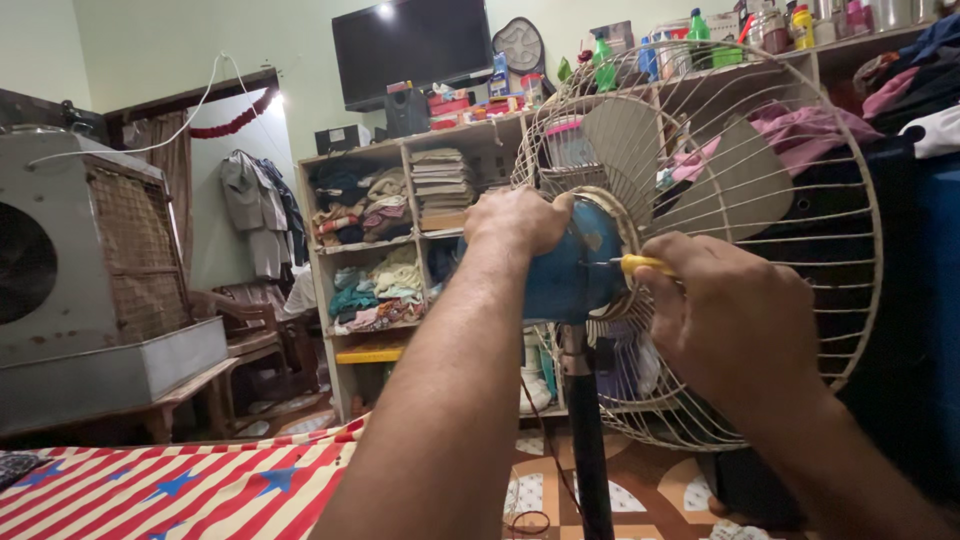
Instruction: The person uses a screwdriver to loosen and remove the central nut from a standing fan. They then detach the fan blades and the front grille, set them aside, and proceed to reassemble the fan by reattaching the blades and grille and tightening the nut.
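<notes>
Hands point(520, 222) on blue-motored, wire-caged fan point(570, 275)

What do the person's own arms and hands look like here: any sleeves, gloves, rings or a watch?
Both forearms are bare as far as the frame shows, with no sleeve in view. The left hand and right hand wear no gloves. No ring, watch or bracelet is visible on either.

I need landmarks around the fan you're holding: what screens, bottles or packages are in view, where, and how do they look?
Television: wall-mounted above the shelves, wide black rectangle, dark.
Green bottles: top shelf behind the fan guard, blue caps.
Yellow bottle: top shelf, far right, red cap.
Red boxes: shelf top under the television, flat.
</notes>
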